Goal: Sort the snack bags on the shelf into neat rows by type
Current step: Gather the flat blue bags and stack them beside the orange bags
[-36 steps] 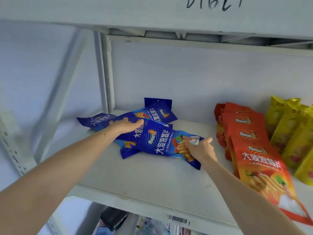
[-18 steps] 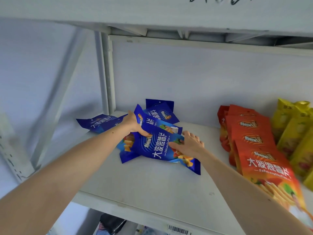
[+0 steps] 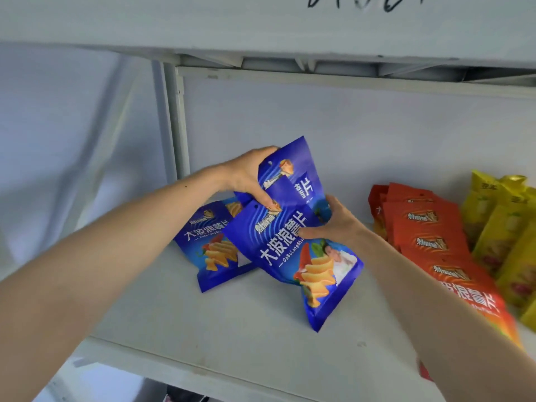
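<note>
Several blue snack bags (image 3: 290, 256) are bunched together in the middle of the white shelf (image 3: 232, 329), tilted up off it. My left hand (image 3: 249, 175) grips the tops of the bunch, thumb on the front bag and fingers behind the rear one. My right hand (image 3: 333, 224) holds the bunch from the right side, thumb across the front bag. One more blue bag (image 3: 211, 248) lies flat under and to the left of them. A row of red bags (image 3: 429, 236) lies overlapped at the right, with yellow bags (image 3: 504, 227) beyond it.
A white upright post (image 3: 174, 126) stands at the shelf's back left. The upper shelf board (image 3: 261, 24) hangs close above. The white back wall (image 3: 348, 134) closes the rear. Bare shelf surface lies in front of the blue bags.
Both hands have gathered the scattered blue bags from lying flat into one bunch and lifted its top end up. The blue bags at the far left and back are no longer spread out.
</note>
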